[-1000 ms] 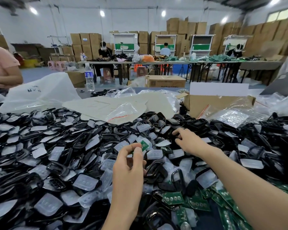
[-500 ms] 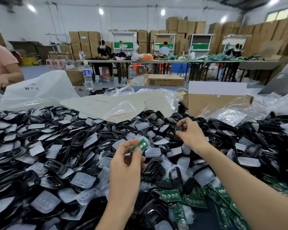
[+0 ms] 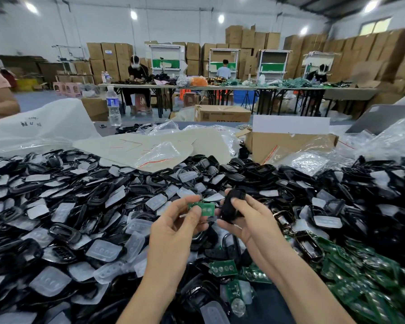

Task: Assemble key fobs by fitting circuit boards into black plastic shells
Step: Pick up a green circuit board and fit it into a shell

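Green circuit board (image 3: pixel 207 209): face toward the camera, pinched by the left hand (image 3: pixel 173 230). Black shell (image 3: pixel 228 210): gripped by the right hand (image 3: pixel 248 222), just beside the board. Both are held well in front of the cardboard box (image 3: pixel 290 146).

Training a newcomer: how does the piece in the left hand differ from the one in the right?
The circuit board in the left hand is green, flat and thin; the black shell in the right hand is rounded and bulkier. The board lies widthways; the shell stands nearly on end. Both are pinched between thumb and fingers.
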Motion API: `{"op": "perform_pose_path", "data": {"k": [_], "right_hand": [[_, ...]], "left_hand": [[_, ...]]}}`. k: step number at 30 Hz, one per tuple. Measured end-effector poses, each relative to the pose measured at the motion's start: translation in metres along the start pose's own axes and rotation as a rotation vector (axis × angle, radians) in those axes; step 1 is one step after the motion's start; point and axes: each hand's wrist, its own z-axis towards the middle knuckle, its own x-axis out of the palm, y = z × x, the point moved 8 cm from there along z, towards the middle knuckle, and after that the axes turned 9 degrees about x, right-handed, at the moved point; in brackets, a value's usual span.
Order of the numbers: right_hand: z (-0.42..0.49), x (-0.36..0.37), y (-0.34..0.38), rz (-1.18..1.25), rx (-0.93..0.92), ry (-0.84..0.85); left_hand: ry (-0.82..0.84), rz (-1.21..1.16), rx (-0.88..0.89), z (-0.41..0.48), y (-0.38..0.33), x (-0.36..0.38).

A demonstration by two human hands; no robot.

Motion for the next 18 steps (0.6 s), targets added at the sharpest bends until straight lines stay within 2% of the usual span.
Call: {"op": "perform_pose_path", "data": {"k": [3, 6, 10, 14, 18], "right_hand": [[-0.002, 0.005, -0.013, 0.132, 0.104, 0.085], [-0.006, 0.010, -0.024, 0.070, 0.175, 0.183], [-0.012, 0.017, -0.022, -0.296, 0.034, 0.264], [-0.015, 0.023, -0.014, -0.443, -0.118, 0.260], [-0.018, 0.026, -0.011, -0.588, -0.189, 0.228]], "left_hand": [[0.029, 0.014, 0.016, 0.000, -0.001, 0.003], [0.019, 0.046, 0.022, 0.000, 0.001, 0.002], [-0.007, 0.090, 0.061, 0.001, 0.000, -0.002], [-0.009, 0.172, 0.096, 0.000, 0.001, -0.004], [-0.048, 0.260, 0.129, -0.001, 0.000, -0.009]]}}
